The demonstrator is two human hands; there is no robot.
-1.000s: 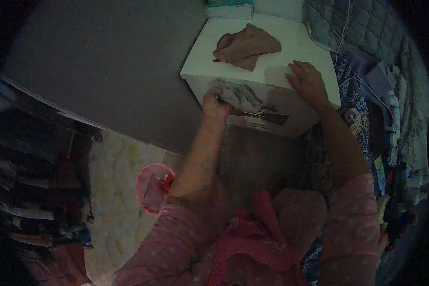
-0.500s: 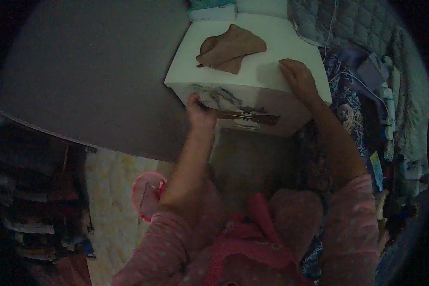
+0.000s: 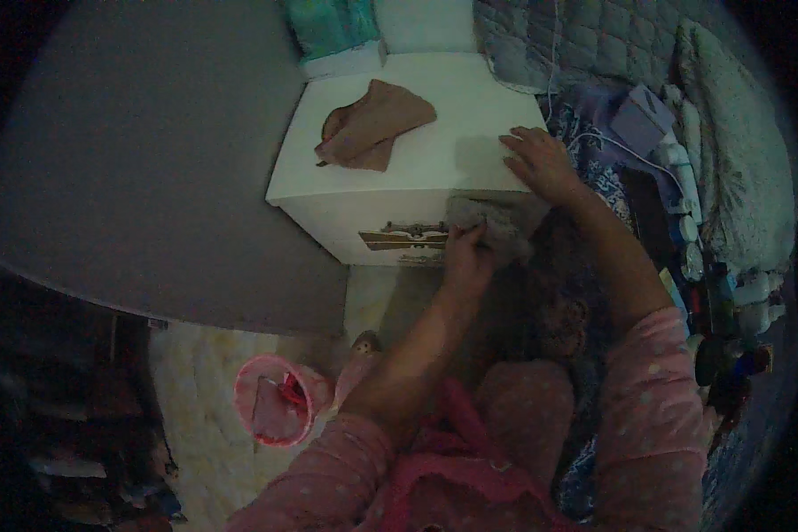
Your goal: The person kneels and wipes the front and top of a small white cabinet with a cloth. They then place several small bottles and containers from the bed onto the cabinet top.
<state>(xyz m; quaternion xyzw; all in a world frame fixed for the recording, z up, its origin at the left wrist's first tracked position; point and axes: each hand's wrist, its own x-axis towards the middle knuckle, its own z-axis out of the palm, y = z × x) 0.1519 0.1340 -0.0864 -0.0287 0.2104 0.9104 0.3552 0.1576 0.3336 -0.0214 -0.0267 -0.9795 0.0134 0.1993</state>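
Note:
A white cabinet [image 3: 457, 93] stands before me, with a dark and gold ornamental handle plate on its front face. My left hand [image 3: 468, 259] grips a greyish cloth [image 3: 504, 232] and presses it to the right part of that front. On the right edge of the cabinet's top lies my right hand [image 3: 543, 165], its fingers spread and nothing in them. A folded brown cloth [image 3: 377, 126] lies on the top, left of my right hand.
A pink bin [image 3: 275, 403] with a liner stands on the floor at lower left. A large grey panel [image 3: 160, 168] flanks the cabinet's left. At right are a patterned blue cloth, a white cable, several small bottles and a pale pillow [image 3: 745, 160]. A teal package [image 3: 332, 27] sits behind.
My left hand has slid the greyish cloth from the left to the right of the cabinet's front. The right hand's fingers have spread. The whole view has shifted.

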